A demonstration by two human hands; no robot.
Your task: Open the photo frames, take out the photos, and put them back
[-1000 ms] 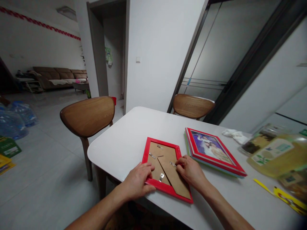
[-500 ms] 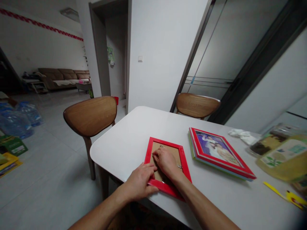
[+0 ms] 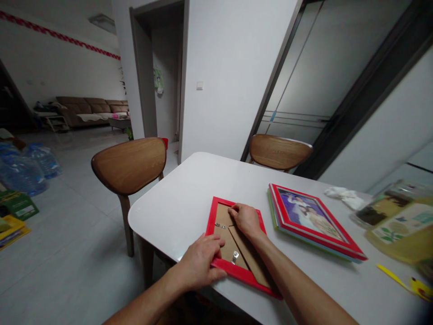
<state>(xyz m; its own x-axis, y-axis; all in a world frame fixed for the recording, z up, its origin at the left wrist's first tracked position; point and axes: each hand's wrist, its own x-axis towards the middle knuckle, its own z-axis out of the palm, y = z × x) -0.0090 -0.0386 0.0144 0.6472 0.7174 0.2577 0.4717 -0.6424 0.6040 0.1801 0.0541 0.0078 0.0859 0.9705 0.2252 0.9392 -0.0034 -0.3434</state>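
A red picture frame [image 3: 235, 271] lies face down on the table, its brown backing board [image 3: 223, 246] and hinged stand leg [image 3: 252, 255] upward. Small metal clips and a hanger [image 3: 235, 257] show on the board. My left hand [image 3: 203, 262] grips the frame's near left corner, fingers on the board's edge and thumb on the front rim. Over the far part of the board, my right hand [image 3: 246, 220] is closed in a pinch at the top clip area; its fingertips hide whatever is between them. To the right sits a stack of frames, the top one a red framed photo [image 3: 309, 214].
On the white table [image 3: 189, 194] stand a large bottle of yellow liquid [image 3: 402, 230] and a clear jar [image 3: 382, 203] at the right. Crumpled white tissue [image 3: 345, 196] and a yellow-handled tool [image 3: 394, 276] lie near them. Wooden chairs [image 3: 131, 164] stand by the table.
My right hand has moved from the board's left side to its far edge, uncovering the left clip and the metal hanger. My left hand keeps its hold on the corner.
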